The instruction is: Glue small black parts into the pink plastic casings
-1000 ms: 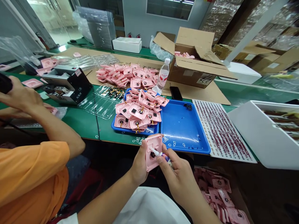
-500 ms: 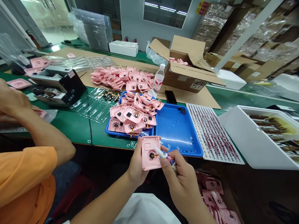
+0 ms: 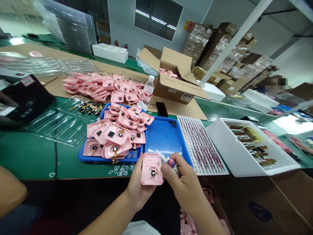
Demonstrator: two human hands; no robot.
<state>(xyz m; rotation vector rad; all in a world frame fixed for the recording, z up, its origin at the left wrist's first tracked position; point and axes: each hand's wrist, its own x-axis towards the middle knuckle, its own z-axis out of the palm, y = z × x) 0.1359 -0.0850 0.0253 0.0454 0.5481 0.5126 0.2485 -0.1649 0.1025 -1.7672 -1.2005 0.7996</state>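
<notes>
Left hand (image 3: 138, 187) holds pink plate (image 3: 151, 169) — right hand (image 3: 182, 181), small tube (image 3: 169, 161).

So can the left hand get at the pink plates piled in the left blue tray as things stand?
Probably yes: the pile lies uncovered just beyond the left hand, nothing between. But that hand grips a pink plate, so it would need freeing first.

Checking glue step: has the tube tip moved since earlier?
Yes. The glue tube's tip has left the pink part's hole, up to the blue tray's front rim.
</notes>
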